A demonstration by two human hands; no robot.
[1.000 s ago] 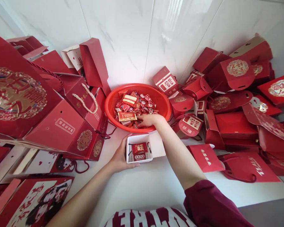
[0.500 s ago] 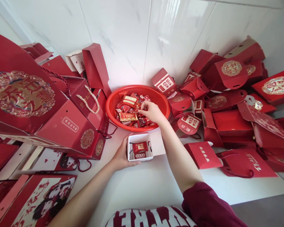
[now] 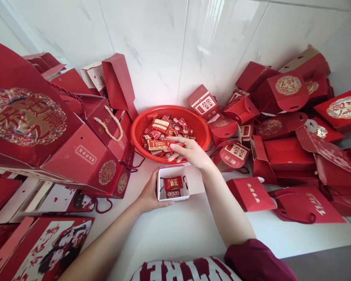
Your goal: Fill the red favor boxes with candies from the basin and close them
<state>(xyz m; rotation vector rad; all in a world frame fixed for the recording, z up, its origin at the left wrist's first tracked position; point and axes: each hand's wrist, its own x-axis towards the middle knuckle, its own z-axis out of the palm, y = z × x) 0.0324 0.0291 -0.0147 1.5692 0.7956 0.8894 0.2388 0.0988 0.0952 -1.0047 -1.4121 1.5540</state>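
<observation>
My left hand (image 3: 151, 192) is wrapped round the left side of a small white box (image 3: 160, 198), which stands open on the table with its flap out to the right. Red wrapped sweets (image 3: 173, 182) lie inside it. Above the near rim of a red plastic basket (image 3: 203, 134), my right hand (image 3: 187, 151) is closed on a small red wrapped sweet (image 3: 172, 148), partly hidden by the fingers. The basket holds several more wrapped sweets (image 3: 160, 125) in red and gold.
Large red gift boxes (image 3: 73, 152) with cord handles crowd the left side of the white table (image 3: 175, 234). Many smaller red boxes (image 3: 251, 194) are heaped on the right. A tiled wall (image 3: 155, 50) rises behind the basket.
My right hand has moved nearer to me, from over the sweets to the basket's near rim, and a red sweet now shows in its fingers. My left hand and the white box have stayed put.
</observation>
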